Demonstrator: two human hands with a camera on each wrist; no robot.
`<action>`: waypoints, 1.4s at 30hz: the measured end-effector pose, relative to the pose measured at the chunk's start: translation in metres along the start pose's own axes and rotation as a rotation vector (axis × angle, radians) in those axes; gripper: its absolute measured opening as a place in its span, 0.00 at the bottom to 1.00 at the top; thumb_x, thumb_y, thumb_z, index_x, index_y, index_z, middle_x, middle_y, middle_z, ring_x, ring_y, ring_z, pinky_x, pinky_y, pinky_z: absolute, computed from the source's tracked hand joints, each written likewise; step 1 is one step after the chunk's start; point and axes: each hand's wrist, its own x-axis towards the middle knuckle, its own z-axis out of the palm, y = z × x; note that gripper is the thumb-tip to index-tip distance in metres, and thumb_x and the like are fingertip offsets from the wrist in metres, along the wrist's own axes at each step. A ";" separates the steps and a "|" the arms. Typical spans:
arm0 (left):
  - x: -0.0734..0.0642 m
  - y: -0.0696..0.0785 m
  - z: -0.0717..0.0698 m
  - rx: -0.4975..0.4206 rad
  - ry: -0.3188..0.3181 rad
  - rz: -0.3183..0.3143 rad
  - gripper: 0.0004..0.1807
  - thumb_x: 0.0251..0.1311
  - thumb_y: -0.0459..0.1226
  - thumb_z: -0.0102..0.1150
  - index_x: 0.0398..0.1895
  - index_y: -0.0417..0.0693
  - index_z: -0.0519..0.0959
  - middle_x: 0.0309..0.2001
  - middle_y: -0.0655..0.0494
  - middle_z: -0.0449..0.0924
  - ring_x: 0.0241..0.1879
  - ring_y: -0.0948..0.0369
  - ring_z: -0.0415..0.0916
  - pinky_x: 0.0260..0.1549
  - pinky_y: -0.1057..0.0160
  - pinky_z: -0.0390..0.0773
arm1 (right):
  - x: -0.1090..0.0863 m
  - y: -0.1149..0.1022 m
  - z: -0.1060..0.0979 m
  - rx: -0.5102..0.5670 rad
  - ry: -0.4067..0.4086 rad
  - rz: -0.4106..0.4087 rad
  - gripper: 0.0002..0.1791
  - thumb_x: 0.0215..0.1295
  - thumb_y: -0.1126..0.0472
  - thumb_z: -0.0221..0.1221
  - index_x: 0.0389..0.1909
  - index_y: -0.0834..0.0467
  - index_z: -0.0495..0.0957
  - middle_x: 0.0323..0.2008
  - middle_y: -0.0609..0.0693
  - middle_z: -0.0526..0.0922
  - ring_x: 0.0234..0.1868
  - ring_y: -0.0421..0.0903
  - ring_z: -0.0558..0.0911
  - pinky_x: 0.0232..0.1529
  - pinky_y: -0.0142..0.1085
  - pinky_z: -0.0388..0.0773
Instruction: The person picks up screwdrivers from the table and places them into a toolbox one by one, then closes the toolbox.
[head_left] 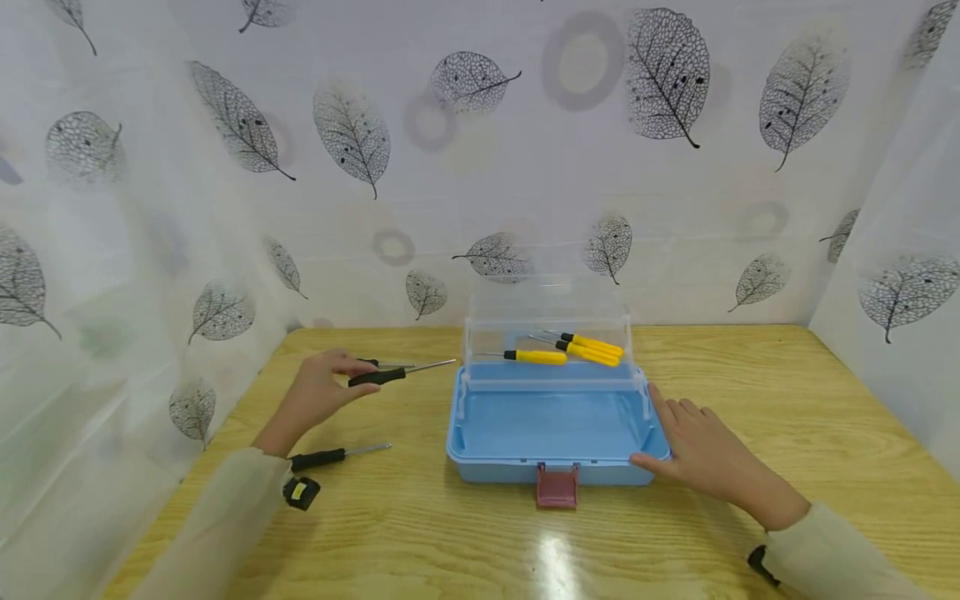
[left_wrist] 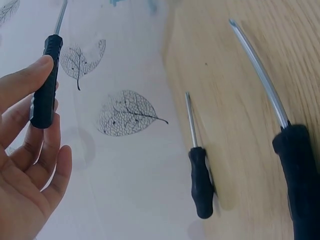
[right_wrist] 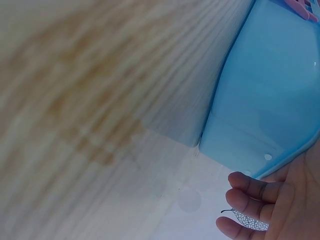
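My left hand (head_left: 322,383) pinches a black-handled screwdriver (head_left: 378,377) between thumb and fingers, its shaft pointing right toward the blue toolbox (head_left: 517,473). In the left wrist view, its handle (left_wrist: 46,85) lies against the fingers, above the table. My right hand (head_left: 705,446) rests at the toolbox's right end, thumb on the front corner rim and index finger along the side; its other fingers (right_wrist: 245,202) stand loosely bent off the wall. The box has its clear lid raised. Three yellow-handled screwdrivers (head_left: 536,357) lie in the clear tray at its back.
Another black-handled screwdriver (head_left: 318,459) lies on the wooden table (head_left: 420,542) near the left sleeve. A smaller black one (left_wrist: 201,187) lies farther back, partly behind the left hand in the head view. A dark red latch (head_left: 557,487) hangs at the box's front. A leaf-print curtain (head_left: 510,183) stands behind.
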 end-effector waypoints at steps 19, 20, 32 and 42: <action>0.012 0.036 0.011 -0.059 -0.010 0.058 0.14 0.49 0.42 0.70 0.40 0.49 0.86 0.31 0.58 0.79 0.33 0.61 0.75 0.35 0.61 0.74 | -0.001 0.000 -0.001 0.004 0.018 -0.013 0.57 0.54 0.30 0.56 0.67 0.74 0.53 0.51 0.66 0.77 0.48 0.59 0.77 0.44 0.54 0.74; 0.012 0.038 0.012 -0.061 -0.015 0.061 0.14 0.49 0.42 0.70 0.40 0.49 0.86 0.31 0.58 0.79 0.33 0.62 0.75 0.35 0.61 0.74 | -0.001 0.000 -0.001 0.004 0.018 -0.013 0.57 0.54 0.30 0.56 0.67 0.74 0.53 0.51 0.66 0.77 0.48 0.59 0.77 0.44 0.54 0.74; 0.025 0.059 0.019 -0.089 -0.045 0.085 0.15 0.49 0.41 0.69 0.41 0.49 0.85 0.34 0.56 0.80 0.36 0.59 0.78 0.42 0.53 0.79 | -0.001 -0.001 0.000 0.002 0.013 -0.006 0.58 0.53 0.30 0.56 0.67 0.73 0.53 0.51 0.66 0.77 0.49 0.59 0.77 0.45 0.55 0.74; 0.045 0.076 0.025 -0.080 -0.057 0.142 0.13 0.51 0.42 0.68 0.40 0.49 0.86 0.30 0.58 0.78 0.31 0.63 0.72 0.33 0.62 0.71 | -0.001 0.000 0.000 0.010 0.016 -0.007 0.57 0.54 0.30 0.56 0.67 0.73 0.54 0.52 0.67 0.77 0.50 0.60 0.77 0.46 0.56 0.74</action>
